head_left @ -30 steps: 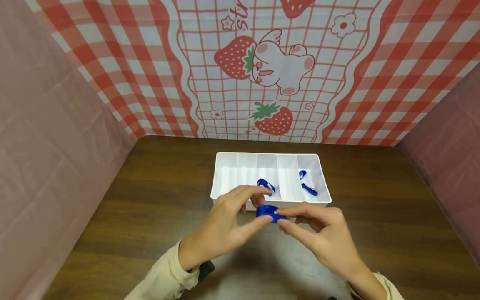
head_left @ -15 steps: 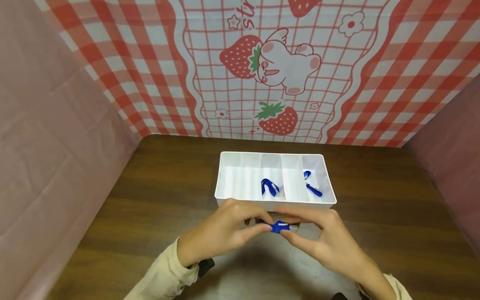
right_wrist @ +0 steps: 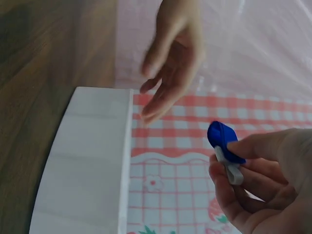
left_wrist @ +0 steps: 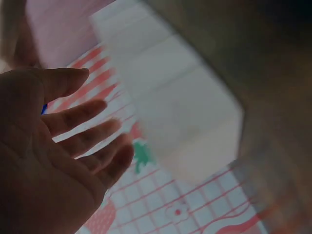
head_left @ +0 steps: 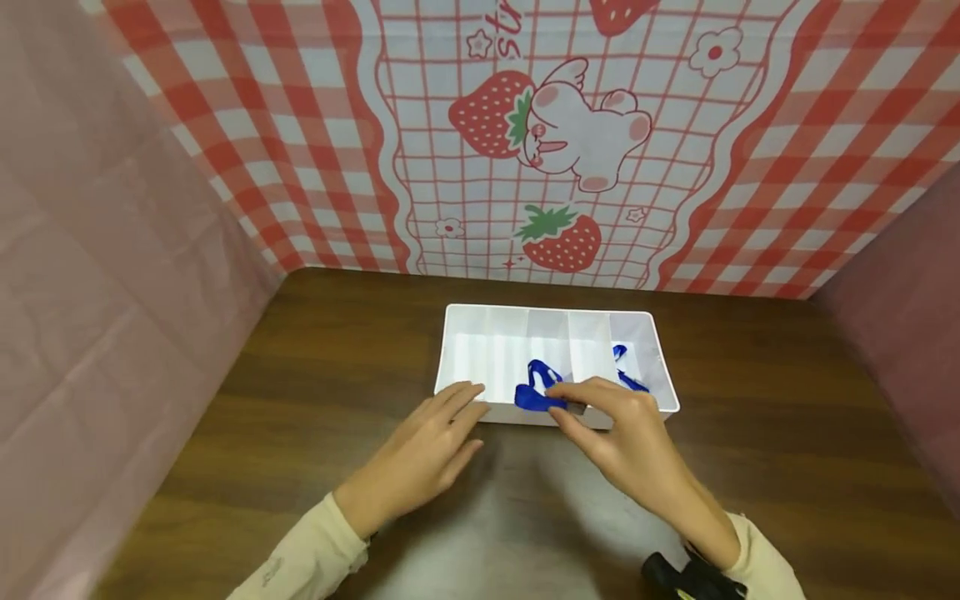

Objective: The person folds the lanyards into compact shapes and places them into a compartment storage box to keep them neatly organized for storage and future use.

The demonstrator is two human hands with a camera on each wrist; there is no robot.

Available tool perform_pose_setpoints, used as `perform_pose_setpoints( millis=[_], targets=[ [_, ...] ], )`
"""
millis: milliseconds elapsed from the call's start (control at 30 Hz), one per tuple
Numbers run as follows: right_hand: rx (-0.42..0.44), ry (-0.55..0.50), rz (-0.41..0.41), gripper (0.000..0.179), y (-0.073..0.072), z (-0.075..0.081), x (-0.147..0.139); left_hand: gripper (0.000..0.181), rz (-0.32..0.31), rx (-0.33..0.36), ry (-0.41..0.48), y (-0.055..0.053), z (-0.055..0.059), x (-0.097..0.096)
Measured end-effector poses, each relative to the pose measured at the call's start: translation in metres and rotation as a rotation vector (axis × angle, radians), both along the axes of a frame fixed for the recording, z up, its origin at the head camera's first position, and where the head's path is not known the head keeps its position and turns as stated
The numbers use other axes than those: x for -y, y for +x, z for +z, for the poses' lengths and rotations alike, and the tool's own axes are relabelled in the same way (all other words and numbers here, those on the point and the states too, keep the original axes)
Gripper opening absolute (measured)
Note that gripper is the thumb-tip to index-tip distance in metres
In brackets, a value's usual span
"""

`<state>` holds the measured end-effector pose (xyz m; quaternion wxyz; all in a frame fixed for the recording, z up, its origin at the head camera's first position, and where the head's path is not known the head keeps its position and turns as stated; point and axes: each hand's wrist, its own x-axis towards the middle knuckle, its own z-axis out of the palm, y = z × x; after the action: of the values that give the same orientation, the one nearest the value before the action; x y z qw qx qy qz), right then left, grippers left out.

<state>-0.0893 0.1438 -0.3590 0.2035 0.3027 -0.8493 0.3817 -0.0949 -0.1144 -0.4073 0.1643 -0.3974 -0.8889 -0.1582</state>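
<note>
My right hand (head_left: 626, 433) pinches a blue ribbon loop (head_left: 534, 398) between thumb and forefinger, over the front rim of a white divided tray (head_left: 501, 413). In the right wrist view the held loop (right_wrist: 222, 139) has a whitish strip-like end (right_wrist: 235, 174) beside the fingers. My left hand (head_left: 416, 454) holds nothing; its fingers are spread near the tray's front left corner. The left wrist view shows that left hand (left_wrist: 58, 146) with its fingers apart. Another blue loop (head_left: 542, 368) lies in the middle compartment, partly hidden behind the held one.
More blue pieces (head_left: 633, 382) lie in the tray's far-right compartment, partly covered by the right hand. The tray stands on a brown wooden table (head_left: 337, 367). Behind it hangs a red-and-white strawberry cloth (head_left: 420, 117), with a pink cloth (head_left: 135, 250) at the left.
My left hand has let go of the blue ribbon loop and moved left, its fingers spreading. The right hand has carried the loop forward to the tray's front rim.
</note>
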Motion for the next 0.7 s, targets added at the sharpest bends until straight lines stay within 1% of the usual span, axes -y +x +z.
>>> perform_pose_setpoints(
  millis=[33, 100, 167, 233, 333, 400, 467, 567, 633, 700],
  targets=[
    [-0.016, 0.009, -0.008, 0.023, -0.007, -0.003, 0.004, 0.048, 0.012, -0.013, -0.051, 0.0, -0.007, -0.001],
    [-0.041, 0.024, -0.013, 0.021, -0.021, -0.007, 0.014, 0.058, 0.033, -0.015, -0.126, 0.001, -0.018, -0.003],
    [-0.04, 0.046, -0.006, 0.018, -0.034, -0.01, 0.025, 0.063, 0.059, -0.009, -0.18, 0.003, -0.025, -0.004],
    [-0.014, 0.077, -0.001, 0.016, -0.047, -0.012, 0.036, 0.066, 0.081, -0.014, -0.212, 0.004, -0.028, -0.004],
    [0.034, 0.14, -0.006, 0.015, -0.065, -0.015, 0.052, 0.066, 0.095, -0.044, -0.217, 0.004, -0.028, -0.006],
    [0.047, 0.201, -0.039, 0.014, -0.075, -0.016, 0.062, 0.067, 0.096, -0.067, -0.213, 0.002, -0.028, -0.007],
    [0.037, 0.269, -0.084, 0.013, -0.085, -0.02, 0.072, 0.068, 0.093, -0.085, -0.21, 0.002, -0.027, -0.008],
    [-0.003, 0.371, -0.158, 0.012, -0.099, -0.025, 0.086, 0.069, 0.092, -0.096, -0.203, 0.002, -0.028, -0.01],
    [-0.014, 0.41, -0.178, 0.011, -0.107, -0.029, 0.094, 0.07, 0.096, -0.098, -0.199, 0.003, -0.028, -0.011],
    [0.002, 0.427, -0.177, 0.011, -0.114, -0.033, 0.102, 0.071, 0.101, -0.097, -0.195, 0.004, -0.029, -0.011]
  ],
)
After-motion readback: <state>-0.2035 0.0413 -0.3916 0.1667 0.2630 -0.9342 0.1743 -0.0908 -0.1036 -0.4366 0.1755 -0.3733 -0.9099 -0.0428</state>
